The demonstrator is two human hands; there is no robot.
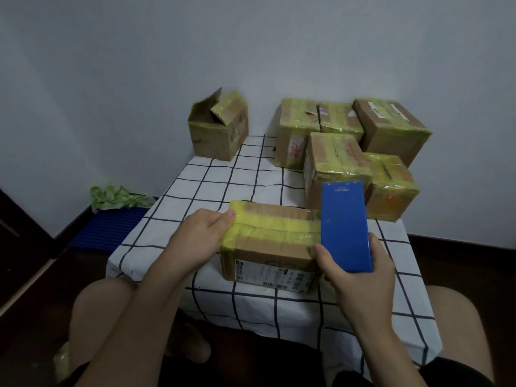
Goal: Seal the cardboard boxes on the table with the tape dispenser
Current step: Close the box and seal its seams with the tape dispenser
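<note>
Cardboard box (268, 251): is sitting at the near edge of the table (223, 177), between the two hands, with a band of yellow tape (276, 227) running along its top seam.
Open box (217, 129): is standing at the far left corner, flaps up, probably waiting its turn.
Left hand (201, 236): is holding the cardboard box's left end, thumb lying on the taped top.
Handling: the cardboard box is looking light and fairly stiff. Its top is likely giving a little under pressure and the glossy tape is probably slippery, so bracing it at the ends seems safest.
Tape dispenser (344, 227): is standing upright against the cardboard box's right end.
Right hand (360, 275): is gripping the dispenser's lower part, thumb on one side, fingers on the other.
Taped boxes (335, 152): are crowding the far right of the table.
</note>
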